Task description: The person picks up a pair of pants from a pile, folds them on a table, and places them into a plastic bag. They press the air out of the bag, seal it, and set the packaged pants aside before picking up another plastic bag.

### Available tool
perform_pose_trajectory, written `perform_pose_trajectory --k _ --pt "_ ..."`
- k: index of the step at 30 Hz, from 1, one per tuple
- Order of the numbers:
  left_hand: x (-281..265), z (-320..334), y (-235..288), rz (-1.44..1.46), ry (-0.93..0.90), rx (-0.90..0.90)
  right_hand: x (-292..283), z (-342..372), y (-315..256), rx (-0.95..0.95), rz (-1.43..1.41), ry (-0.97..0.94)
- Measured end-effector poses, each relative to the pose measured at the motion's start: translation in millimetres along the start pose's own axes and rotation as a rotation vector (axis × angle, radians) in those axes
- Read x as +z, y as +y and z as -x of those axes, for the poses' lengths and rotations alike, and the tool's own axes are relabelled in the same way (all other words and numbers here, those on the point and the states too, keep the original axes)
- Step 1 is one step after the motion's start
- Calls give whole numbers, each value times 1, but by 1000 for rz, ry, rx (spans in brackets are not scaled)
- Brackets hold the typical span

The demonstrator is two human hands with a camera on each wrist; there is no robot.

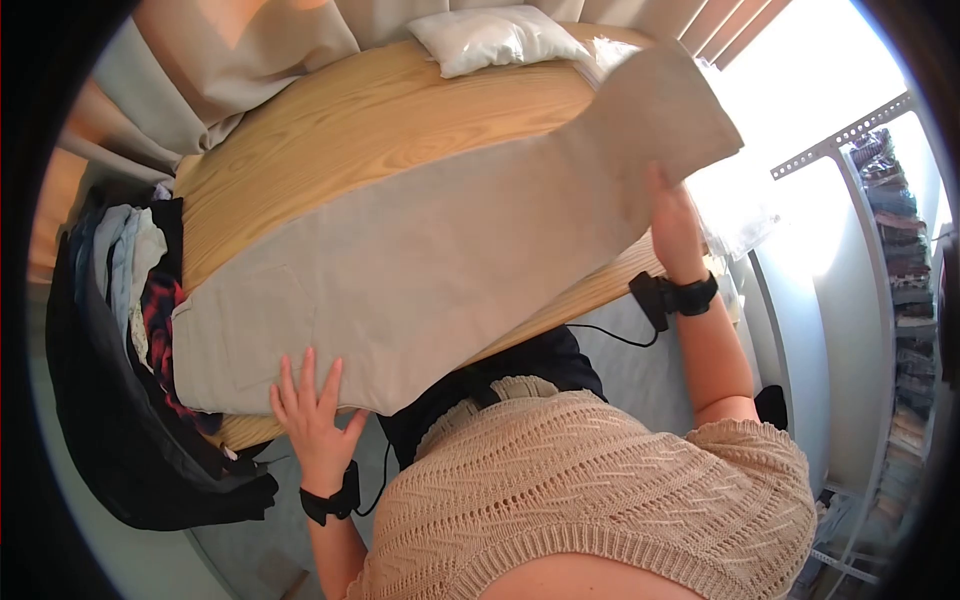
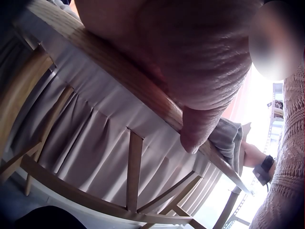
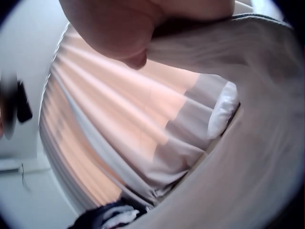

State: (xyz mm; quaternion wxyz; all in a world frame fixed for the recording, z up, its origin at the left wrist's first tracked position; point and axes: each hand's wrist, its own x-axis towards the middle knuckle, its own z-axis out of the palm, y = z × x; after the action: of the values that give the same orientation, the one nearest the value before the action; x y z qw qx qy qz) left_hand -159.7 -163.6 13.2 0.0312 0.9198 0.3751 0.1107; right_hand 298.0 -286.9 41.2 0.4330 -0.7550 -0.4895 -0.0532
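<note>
A pair of beige trousers [image 1: 430, 250], folded lengthwise, stretches across the wooden table [image 1: 400, 120]. The waist end with its pocket lies at the left, and the leg end rises off the surface at the right. My left hand [image 1: 315, 425] rests near the waist end, fingers straight and spread over the cloth at the table's near edge. With my right hand [image 1: 678, 235] I grip the leg near its hem; part of the fingers is hidden by the fabric. In the right wrist view the raised trouser cloth [image 3: 238, 157] hangs in a slope from that hand.
Dark and light clothes [image 1: 110, 350] hang in a heap over the table's left end, a red checked piece [image 1: 160, 320] among them. A white plastic-wrapped pillow-like pack [image 1: 495, 38] lies at the back. Shelving with folded items [image 1: 895, 260] stands right. Curtains [image 1: 250, 60] line the back.
</note>
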Motion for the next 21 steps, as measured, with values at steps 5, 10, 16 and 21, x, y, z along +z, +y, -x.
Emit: perform_pose_trajectory --k 5,10,16,21 --pt "-2 0 2 -3 -16 -21 50 14 -63 -215 339 -636" --pt "1 1 -1 -11 2 -17 64 27 -68 -247 453 -769" --pt "2 2 1 -1 3 -21 62 23 -75 -148 370 -760" --pt "1 2 -2 -9 -7 -30 31 -34 -58 -295 304 -1074"
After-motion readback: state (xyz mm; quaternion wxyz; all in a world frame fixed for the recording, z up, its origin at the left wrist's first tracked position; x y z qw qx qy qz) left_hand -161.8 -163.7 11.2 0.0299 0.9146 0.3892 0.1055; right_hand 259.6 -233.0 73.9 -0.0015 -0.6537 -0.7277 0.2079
